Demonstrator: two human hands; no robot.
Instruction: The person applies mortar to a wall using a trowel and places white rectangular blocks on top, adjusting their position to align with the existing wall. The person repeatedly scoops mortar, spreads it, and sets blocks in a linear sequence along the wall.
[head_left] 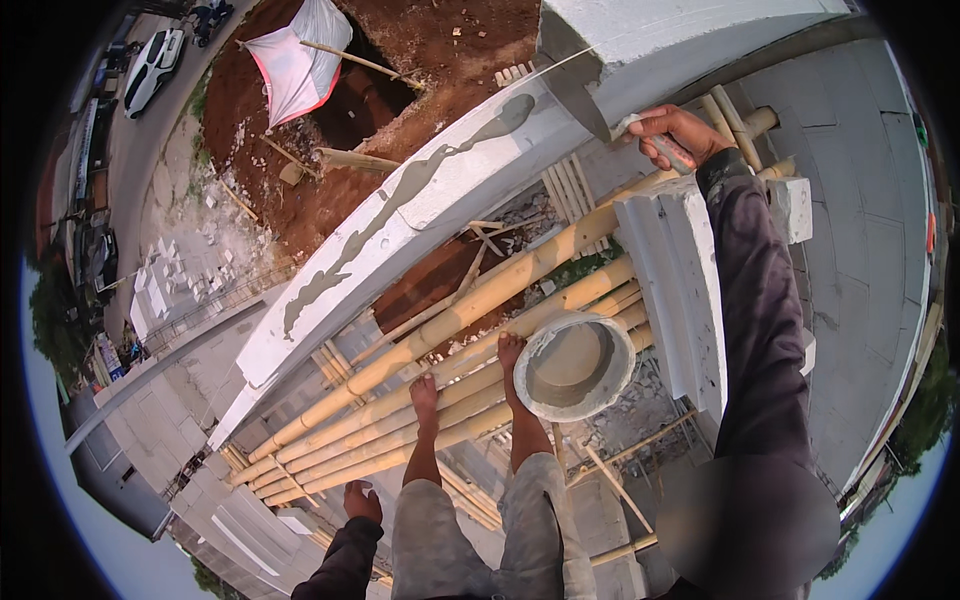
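My right hand [682,136], arm stretched far forward, grips the handle of a trowel [580,92]. The trowel's grey blade lies against the mortar-smeared end of a white block [690,45] at the top of the wall. A long uneven streak of grey mortar [400,195] runs along the white top of the wall [265,345]. Down by my left knee, my left hand [363,503] is curled, with a small pale patch at its fingers that I cannot make out. A round bucket [530,400] of wet mortar stands beside my right foot.
My bare feet rest on bamboo poles [390,435] high above the ground. A loose white block [680,290] stands upright right of the bucket. Beyond the wall lie red soil, a pit [365,110], a white tarp [300,60] and a road with a parked white car [155,70].
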